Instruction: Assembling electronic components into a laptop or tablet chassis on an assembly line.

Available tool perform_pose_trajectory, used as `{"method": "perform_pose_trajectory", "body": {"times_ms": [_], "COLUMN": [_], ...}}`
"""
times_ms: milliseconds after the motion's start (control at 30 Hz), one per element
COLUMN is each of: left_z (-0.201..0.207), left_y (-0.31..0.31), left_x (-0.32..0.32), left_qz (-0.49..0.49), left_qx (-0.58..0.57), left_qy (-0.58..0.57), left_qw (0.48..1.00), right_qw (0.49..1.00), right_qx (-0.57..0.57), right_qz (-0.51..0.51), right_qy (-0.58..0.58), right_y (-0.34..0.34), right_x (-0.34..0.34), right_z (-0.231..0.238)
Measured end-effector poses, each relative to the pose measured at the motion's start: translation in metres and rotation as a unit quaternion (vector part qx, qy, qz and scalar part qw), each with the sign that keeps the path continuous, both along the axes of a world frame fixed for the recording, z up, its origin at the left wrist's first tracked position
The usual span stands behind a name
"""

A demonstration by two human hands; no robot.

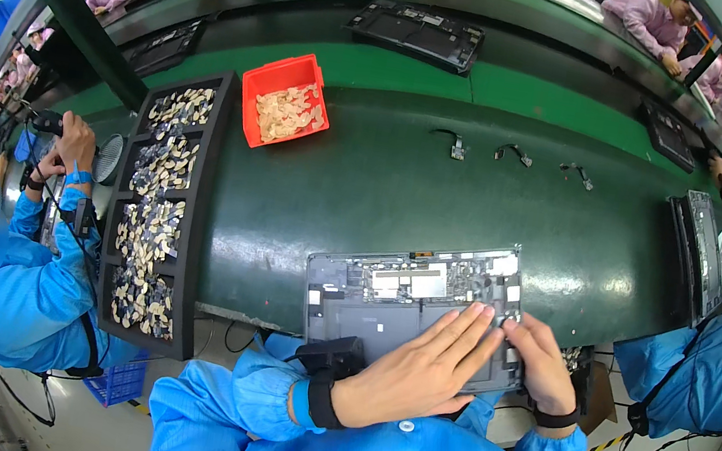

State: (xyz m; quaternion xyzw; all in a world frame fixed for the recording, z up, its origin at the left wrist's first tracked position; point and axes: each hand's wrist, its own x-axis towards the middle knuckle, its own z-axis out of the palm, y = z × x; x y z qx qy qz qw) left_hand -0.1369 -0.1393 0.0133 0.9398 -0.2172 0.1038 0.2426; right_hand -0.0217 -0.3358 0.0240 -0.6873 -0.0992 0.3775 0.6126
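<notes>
Left fingers [452,340] extended | right fingers [529,341] bent, grip unclear | laptop chassis [356,316] long axis crosswise, right end farther

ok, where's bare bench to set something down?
Bare: the green bench between black tray and open laptop, nearer than the red bin; also between the laptop and three small cables. Crowded: filled tray; laptop's right end, with left hand and right hand.

blue crate [117,383], apparently plastic
</notes>
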Motion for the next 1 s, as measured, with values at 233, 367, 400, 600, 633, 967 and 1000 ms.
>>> {"method": "perform_pose_trajectory", "body": {"times_ms": [233,367,400,600,633,967,1000], "left_z": [0.047,-0.004,-0.019,-0.05,-0.048,-0.041,-0.039], "left_y": [0.031,0.058,0.064,0.057,0.056,0.055,0.055], "left_x": [-0.011,-0.029,-0.034,-0.029,-0.027,-0.024,-0.022], "left_qz": [0.011,0.238,0.299,0.415,0.425,0.429,0.421], "left_qx": [-0.184,-0.165,-0.135,-0.034,-0.038,-0.063,-0.078], "left_qy": [0.0,0.029,0.039,-0.079,-0.072,-0.076,-0.074], "left_qw": [0.983,0.957,0.944,0.906,0.902,0.898,0.901], "right_qw": [0.974,0.981,0.984,0.521,0.54,0.845,0.889], "right_qx": [0.049,0.046,0.03,-0.525,-0.546,-0.328,-0.258], "right_qz": [-0.198,-0.178,-0.158,-0.219,-0.168,0.068,0.086], "right_qy": [-0.102,-0.06,-0.078,-0.636,-0.618,-0.416,-0.369], "right_y": [-0.039,-0.071,-0.072,-0.024,0.014,0.343,0.337], "right_x": [0.19,0.409,0.45,0.566,0.554,0.421,0.426], "right_z": [0.057,0.039,0.029,-0.015,0.006,-0.041,-0.038]}}
